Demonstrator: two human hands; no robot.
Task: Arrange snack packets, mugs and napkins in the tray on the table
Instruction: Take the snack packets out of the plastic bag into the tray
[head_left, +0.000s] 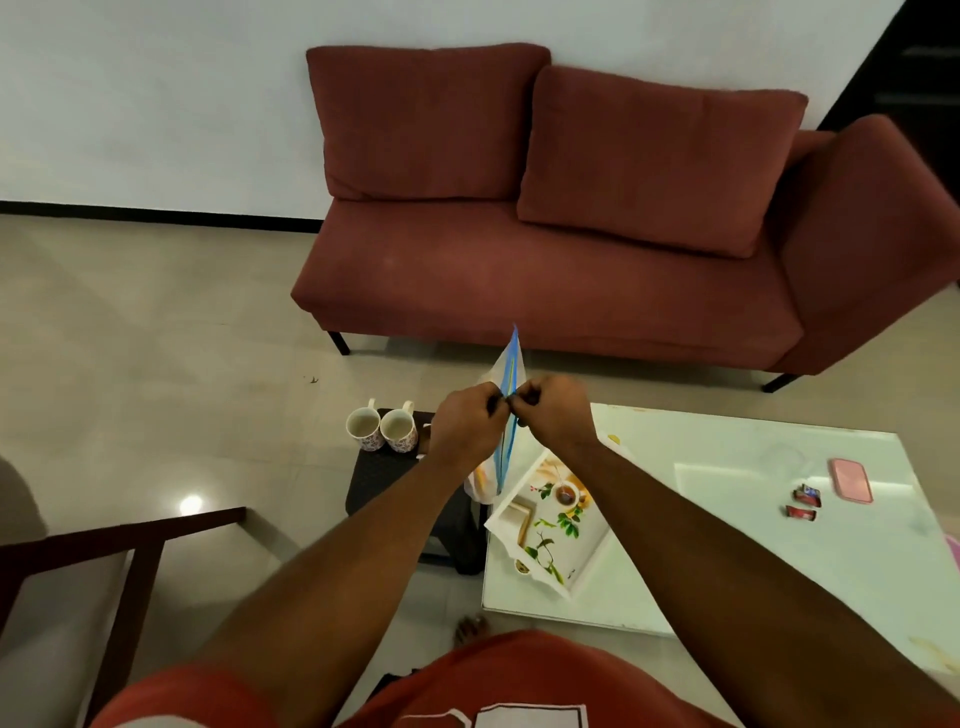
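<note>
My left hand (465, 423) and my right hand (553, 413) both pinch the top edge of a clear zip bag with a blue strip (508, 369), held upright in the air. Its lower part (480, 480) hangs below my hands with something pale inside. Beneath it, on the near left corner of the white table (753, 525), lies a white tray with a leaf and teacup print (550, 525). Two white patterned mugs (365, 427) (399, 429) stand side by side on a dark stool (395, 478) left of the table. Two small red snack packets (806, 493) (800, 513) lie on the table at right.
A pink phone (850, 479) lies beyond the red packets. A dark red sofa (571, 234) stands behind the table against the wall. A dark wooden chair frame (104, 561) is at lower left. Bare tiled floor (156, 338) spreads out to the left.
</note>
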